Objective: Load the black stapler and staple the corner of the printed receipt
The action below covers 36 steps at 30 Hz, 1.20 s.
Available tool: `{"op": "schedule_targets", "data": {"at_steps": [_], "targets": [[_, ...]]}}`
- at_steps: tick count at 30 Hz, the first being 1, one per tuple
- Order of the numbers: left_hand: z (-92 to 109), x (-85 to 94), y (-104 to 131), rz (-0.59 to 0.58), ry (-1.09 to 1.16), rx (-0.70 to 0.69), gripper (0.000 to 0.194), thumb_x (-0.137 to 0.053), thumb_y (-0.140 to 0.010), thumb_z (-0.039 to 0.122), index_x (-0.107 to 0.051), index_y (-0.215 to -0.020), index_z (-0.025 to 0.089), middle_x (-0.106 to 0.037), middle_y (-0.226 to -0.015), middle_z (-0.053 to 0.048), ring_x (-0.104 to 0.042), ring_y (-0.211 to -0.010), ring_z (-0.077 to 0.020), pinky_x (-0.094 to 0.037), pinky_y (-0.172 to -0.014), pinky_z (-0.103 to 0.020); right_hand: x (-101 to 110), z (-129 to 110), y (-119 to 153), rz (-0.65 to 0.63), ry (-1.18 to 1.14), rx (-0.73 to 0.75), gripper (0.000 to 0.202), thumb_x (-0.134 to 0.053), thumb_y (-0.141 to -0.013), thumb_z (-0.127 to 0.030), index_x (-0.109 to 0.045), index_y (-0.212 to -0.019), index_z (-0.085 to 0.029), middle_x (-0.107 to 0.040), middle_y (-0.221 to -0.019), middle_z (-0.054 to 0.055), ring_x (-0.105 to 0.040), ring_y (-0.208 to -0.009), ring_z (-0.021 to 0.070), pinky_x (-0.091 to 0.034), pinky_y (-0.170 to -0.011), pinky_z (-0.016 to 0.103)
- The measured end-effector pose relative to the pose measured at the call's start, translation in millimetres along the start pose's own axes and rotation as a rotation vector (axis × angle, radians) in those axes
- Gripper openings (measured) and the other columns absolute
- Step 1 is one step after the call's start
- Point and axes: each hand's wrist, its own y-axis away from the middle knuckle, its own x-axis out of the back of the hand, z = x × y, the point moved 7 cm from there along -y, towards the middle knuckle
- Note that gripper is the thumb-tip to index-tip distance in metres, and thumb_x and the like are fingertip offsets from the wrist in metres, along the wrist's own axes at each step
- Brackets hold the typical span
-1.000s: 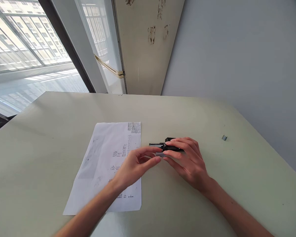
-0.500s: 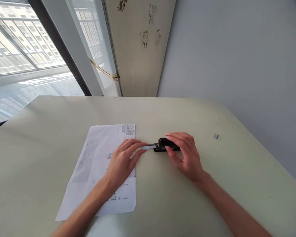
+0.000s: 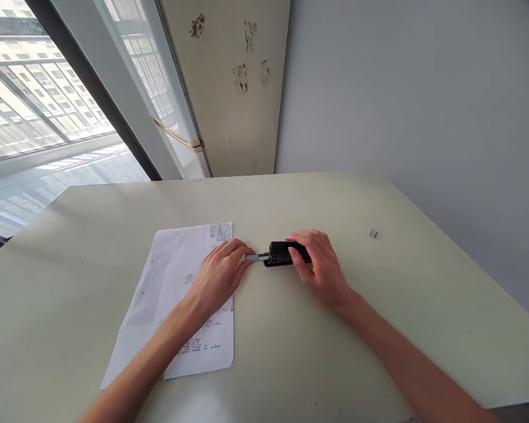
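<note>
A black stapler (image 3: pixel 278 253) lies on the table, its front end pointing left. My right hand (image 3: pixel 316 258) is closed round its right part, thumb on the near side and fingers over the top. From the stapler's left end a thin silvery metal piece (image 3: pixel 259 257) sticks out. My left hand (image 3: pixel 223 270) pinches the outer end of that piece between thumb and fingers. Under my left hand and forearm lie printed white paper sheets (image 3: pixel 176 247), with their right edge just left of the stapler.
A small grey piece (image 3: pixel 373 234), perhaps staples, lies on the table (image 3: pixel 335 364) to the right. Beyond the table stand a cream panel, a glass door with a handle (image 3: pixel 176 136) and a pale wall (image 3: pixel 401 88).
The camera view has shifted. The metal piece now sticks out less from the stapler, and the stapler's top looks flatter over it. Both hands keep their hold.
</note>
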Motion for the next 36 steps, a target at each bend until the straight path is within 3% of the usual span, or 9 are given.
{"op": "schedule_targets", "data": {"at_steps": [14,29,36], "targets": [[-10,-1.4,-3,-0.031,0.146,0.143,0.03,-0.051,-0.105,0.046,-0.072,-0.11,0.025,-0.073,-0.104,-0.004,-0.069,-0.083,-0.0193,-0.054,-0.073,-0.032,3,-5,-3,-0.002,-0.03,0.027,0.02,-0.053,-0.104,-0.016,-0.06,-0.12,-0.026,-0.074,-0.112,0.006,-0.067,-0.103,0.0229,-0.05,-0.097,0.043],[-11,-6.6,-6,-0.104,0.067,0.134,0.029,-0.053,-0.102,0.047,-0.073,-0.107,0.026,-0.075,-0.099,-0.003,-0.068,-0.073,-0.0199,-0.051,-0.067,-0.032,-5,0,0,-0.04,-0.046,-0.005,0.021,-0.051,-0.105,-0.02,-0.06,-0.123,-0.026,-0.074,-0.114,0.008,-0.067,-0.103,0.0245,-0.051,-0.096,0.047],[-20,-1.4,-5,-0.12,0.137,0.075,0.033,-0.057,-0.101,0.052,-0.075,-0.112,0.026,-0.075,-0.099,-0.003,-0.071,-0.085,-0.0208,-0.055,-0.077,-0.033,-5,4,1,-0.061,-0.045,-0.074,0.021,-0.05,-0.106,-0.023,-0.059,-0.125,-0.027,-0.074,-0.114,0.007,-0.068,-0.103,0.0238,-0.052,-0.096,0.045]]}}
